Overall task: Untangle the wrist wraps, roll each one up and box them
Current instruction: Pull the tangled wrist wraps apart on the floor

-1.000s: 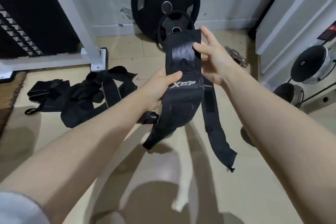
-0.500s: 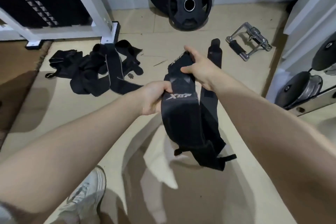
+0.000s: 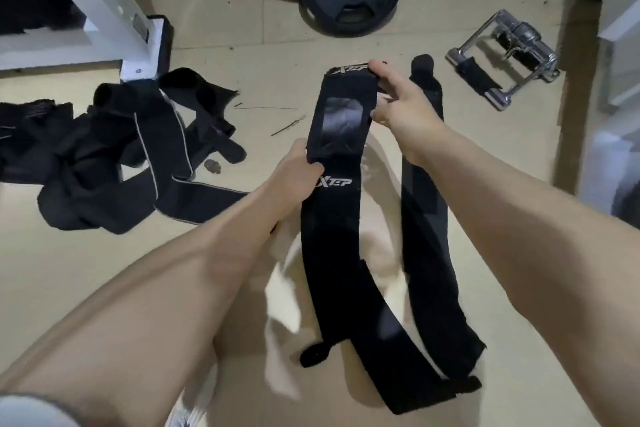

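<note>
Black wrist wrap [image 3: 341, 135], printed logo, held above the tiled floor [image 3: 69, 270] between both hands, its long tail looping down toward the floor. Left hand [image 3: 298, 170]: fingers curled, gripping the wrap's left edge beside the logo. Right hand [image 3: 398, 104]: thumb and fingers pinching the folded top end. Tangled pile of wraps [image 3: 114, 156] lies well apart, to the left.

Left hand [image 3: 298, 170], right hand [image 3: 405, 107], gripping black wrist wrap [image 3: 341, 218]
</note>
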A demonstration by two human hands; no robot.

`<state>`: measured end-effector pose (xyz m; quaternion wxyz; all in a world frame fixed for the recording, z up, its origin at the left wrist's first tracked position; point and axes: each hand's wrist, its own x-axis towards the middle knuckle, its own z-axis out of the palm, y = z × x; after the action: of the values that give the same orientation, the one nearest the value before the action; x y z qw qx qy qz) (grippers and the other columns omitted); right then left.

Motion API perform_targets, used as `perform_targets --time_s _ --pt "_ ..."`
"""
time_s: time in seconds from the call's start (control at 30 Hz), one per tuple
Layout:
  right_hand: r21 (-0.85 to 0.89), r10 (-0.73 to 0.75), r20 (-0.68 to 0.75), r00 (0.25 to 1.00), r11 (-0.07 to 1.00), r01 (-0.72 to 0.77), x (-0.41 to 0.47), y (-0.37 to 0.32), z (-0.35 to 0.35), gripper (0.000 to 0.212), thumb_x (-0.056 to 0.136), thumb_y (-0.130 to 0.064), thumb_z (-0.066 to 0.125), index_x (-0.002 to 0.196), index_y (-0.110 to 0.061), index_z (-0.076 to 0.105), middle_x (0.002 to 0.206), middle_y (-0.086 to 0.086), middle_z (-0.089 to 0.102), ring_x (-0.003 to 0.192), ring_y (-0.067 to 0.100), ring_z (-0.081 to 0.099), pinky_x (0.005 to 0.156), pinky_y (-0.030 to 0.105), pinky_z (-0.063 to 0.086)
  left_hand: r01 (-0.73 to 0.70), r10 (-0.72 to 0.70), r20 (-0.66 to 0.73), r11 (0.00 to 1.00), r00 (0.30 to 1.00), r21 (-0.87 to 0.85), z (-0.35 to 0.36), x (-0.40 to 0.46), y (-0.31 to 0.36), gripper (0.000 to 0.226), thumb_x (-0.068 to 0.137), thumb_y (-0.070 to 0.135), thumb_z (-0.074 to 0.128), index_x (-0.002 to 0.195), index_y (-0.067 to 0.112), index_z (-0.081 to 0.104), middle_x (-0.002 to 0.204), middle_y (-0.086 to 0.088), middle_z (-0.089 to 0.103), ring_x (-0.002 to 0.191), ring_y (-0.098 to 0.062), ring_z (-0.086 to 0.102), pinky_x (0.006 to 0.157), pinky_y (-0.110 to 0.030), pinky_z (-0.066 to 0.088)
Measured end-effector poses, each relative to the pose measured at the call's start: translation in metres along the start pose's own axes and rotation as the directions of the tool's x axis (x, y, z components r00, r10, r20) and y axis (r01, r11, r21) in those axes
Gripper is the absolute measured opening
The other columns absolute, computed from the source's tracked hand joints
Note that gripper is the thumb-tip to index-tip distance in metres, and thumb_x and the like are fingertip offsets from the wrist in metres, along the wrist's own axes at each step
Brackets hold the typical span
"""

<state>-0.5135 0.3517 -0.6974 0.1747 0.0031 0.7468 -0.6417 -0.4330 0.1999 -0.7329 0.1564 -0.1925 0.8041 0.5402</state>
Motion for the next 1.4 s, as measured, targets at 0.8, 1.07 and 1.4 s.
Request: perform_targets --time_s 0.8,1.07,1.4 --pt "-0.744 0.528 0.001 0.849 0.567 -0.353 -0.101 0.167 0.009 0.024 0.098 -0.023 0.042 0.113 -0.006 0.051 0.098 0.008 0.059 0.092 0.029 0.059 0.073 0.032 0.045 0.303 -0.265 -0.223 0.939 0.938 0.16 0.078 -0.033 -0.114 0.021 0.087 0.01 0.034 0.066 0.008 0.035 0.063 -0.004 0.037 0.053 -0.017 0.03 0.045 -0.027 0.026" --pt "-0.366 0.779 0.041 0.626 0.595 -0.716 -0.121 0.166 0.033 0.018 0.093 -0.029 0.057 0.091 -0.011 0.056 0.079 0.002 0.057 0.072 0.014 0.057 0.066 0.021 0.051 0.352 -0.33 -0.151 0.921 0.932 0.164 0.078 -0.039 -0.105 0.027 0.097 0.017 0.036 0.099 0.006 0.06 0.087 -0.009 0.058 0.073 -0.024 0.052 0.057 -0.027 0.04" --pt "-0.059 0.676 0.081 0.732 0.737 -0.674 -0.127 0.18 0.04 0.026 0.092 -0.029 0.061 0.114 -0.016 0.059 0.108 0.007 0.066 0.102 0.026 0.063 0.094 0.043 0.051 0.161 -0.144 -0.097 0.968 0.985 0.193 0.074 -0.051 -0.128 0.03 0.095 0.012 0.053 0.125 0.011 0.056 0.136 -0.011 0.036 0.093 -0.014 0.048 0.08 -0.012 0.037"
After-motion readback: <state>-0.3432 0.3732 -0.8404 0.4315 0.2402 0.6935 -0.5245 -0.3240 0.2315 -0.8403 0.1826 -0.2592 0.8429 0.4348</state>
